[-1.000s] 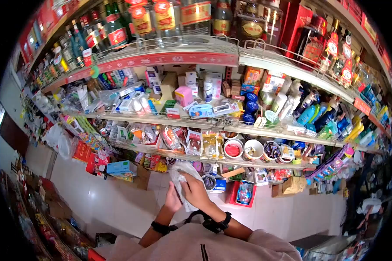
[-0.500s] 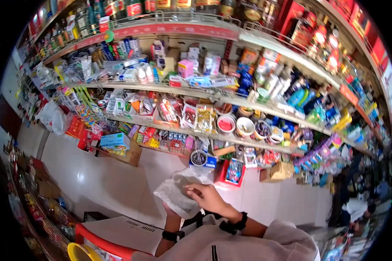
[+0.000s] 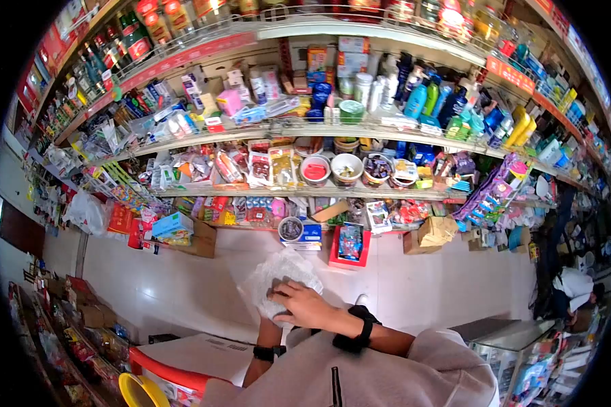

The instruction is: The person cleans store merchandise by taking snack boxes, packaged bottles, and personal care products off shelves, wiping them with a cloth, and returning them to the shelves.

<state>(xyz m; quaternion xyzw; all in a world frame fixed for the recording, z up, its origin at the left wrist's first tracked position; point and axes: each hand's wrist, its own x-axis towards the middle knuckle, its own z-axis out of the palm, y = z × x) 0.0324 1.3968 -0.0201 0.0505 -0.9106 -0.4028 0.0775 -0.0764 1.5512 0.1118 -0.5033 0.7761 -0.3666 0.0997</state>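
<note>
A crumpled whitish cloth (image 3: 288,266), thin and semi-translucent, spreads in front of my body. My left hand (image 3: 270,328) supports it from below; the cloth covers its fingers. Across the top of the cloth lies my right hand (image 3: 300,304), its fingers spread and touching the surface. Black bands circle both wrists. Beyond the cloth, a tub of small dark items (image 3: 291,229) stands by a blue-and-white box (image 3: 309,237) on the floor.
Crowded shelves of goods (image 3: 319,127) curve across the front. A red box (image 3: 349,263) and a cardboard box (image 3: 202,243) stand on the floor. A red-edged chair (image 3: 176,372) and yellow bucket (image 3: 142,390) are at lower left. Another person (image 3: 576,283) is far right.
My view has turned rightward, and the shelves appear shifted left. The right hand's fingers have gone from bunched together to spread over the cloth, which looks more crumpled.
</note>
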